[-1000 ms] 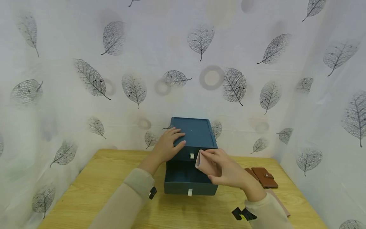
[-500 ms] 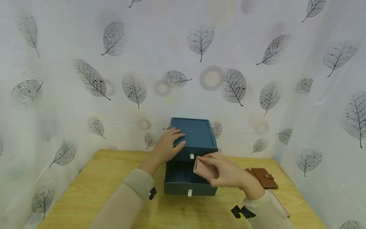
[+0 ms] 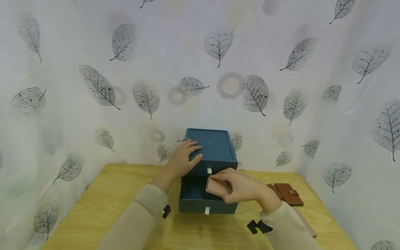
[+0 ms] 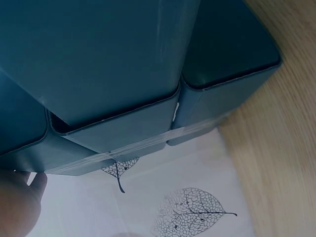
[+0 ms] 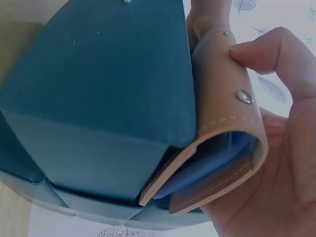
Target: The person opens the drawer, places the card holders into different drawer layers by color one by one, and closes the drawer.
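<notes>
A small dark blue drawer cabinet (image 3: 214, 144) stands at the back of the table, its lower drawer (image 3: 190, 206) pulled out. On the left part of the cabinet's top rests my left hand (image 3: 180, 158), fingers spread. My right hand (image 3: 245, 187) pinches a folded pink-tan leather wallet (image 3: 217, 187) between thumb and fingers, over the pulled-out drawer and just below the upper drawer's white tab (image 3: 209, 171). In the right wrist view the wallet (image 5: 224, 84) shows two metal snaps, a stitched edge and something blue inside its fold; it lies against the drawer's corner.
Brown leather wallets (image 3: 289, 193), one with a snap strap, lie on the wooden table (image 3: 118, 208) at the right. A flat pink-tan piece (image 3: 304, 222) sits nearer, partly behind the right sleeve. A leaf-print curtain (image 3: 193, 45) hangs close behind the cabinet.
My right hand has lowered the wallet and moved it left, from in front of the upper drawer to the lower drawer's opening. The left hand stays on the cabinet top.
</notes>
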### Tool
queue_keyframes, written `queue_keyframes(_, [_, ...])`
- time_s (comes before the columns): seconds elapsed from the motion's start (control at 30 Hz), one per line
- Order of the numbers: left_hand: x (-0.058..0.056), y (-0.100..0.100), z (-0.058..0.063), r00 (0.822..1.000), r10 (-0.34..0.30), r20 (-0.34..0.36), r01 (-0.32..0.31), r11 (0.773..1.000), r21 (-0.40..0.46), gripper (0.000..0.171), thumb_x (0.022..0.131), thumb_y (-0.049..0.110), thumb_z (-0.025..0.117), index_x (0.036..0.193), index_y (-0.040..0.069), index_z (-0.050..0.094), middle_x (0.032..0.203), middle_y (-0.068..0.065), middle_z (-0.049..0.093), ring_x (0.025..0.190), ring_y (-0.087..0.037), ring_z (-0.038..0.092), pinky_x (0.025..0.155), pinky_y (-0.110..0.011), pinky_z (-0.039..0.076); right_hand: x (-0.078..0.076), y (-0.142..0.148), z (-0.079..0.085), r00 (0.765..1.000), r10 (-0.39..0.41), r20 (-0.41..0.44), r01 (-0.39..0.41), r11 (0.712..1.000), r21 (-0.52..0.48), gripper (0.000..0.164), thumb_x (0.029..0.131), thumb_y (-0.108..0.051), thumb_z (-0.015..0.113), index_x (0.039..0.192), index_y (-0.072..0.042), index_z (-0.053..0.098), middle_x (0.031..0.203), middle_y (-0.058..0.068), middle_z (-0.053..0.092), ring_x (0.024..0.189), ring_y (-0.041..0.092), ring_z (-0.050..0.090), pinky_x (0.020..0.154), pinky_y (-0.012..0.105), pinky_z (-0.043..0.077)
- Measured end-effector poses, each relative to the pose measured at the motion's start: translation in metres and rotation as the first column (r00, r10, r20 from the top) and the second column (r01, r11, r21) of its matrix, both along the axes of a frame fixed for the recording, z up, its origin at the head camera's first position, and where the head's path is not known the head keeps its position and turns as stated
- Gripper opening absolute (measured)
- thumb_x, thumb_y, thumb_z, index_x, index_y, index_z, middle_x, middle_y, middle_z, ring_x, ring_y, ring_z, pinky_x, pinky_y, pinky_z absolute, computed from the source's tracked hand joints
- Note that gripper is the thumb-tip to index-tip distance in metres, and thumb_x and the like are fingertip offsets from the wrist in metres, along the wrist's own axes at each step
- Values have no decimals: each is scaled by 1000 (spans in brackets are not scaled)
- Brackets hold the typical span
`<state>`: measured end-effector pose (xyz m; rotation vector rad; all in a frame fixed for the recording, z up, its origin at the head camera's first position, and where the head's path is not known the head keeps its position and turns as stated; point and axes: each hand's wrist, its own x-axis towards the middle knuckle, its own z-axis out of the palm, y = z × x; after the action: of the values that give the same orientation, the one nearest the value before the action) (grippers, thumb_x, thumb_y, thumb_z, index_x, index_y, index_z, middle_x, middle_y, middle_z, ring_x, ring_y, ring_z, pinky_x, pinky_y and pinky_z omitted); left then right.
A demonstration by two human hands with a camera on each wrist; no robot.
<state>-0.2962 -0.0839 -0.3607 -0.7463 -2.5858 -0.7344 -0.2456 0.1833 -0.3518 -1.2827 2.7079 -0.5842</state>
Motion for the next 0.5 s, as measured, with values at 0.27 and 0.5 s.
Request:
queue_keyframes(0.27, [1,-1,0,1000,-9,-8,9,1000,6,49,102,40,54,142,12,58,153,-12,44,148,-33,27,120,-55,22,0,-11,0,999,31,16,-31,1000,-1,65,83,-25,71,146,-22,55,140,-9,55,120,15,51,89,37,50])
queue_keyframes(0.5, [1,-1,0,1000,-8,2,8,1000,3,49,102,41,53,143,13,57,154,-12,44,149,-33,27,120,-54,21,0,-20,0,999,48,1,-48,999,17,64,83,-25,71,145,-21,55,140,-9,55,117,13,51,87,32,49])
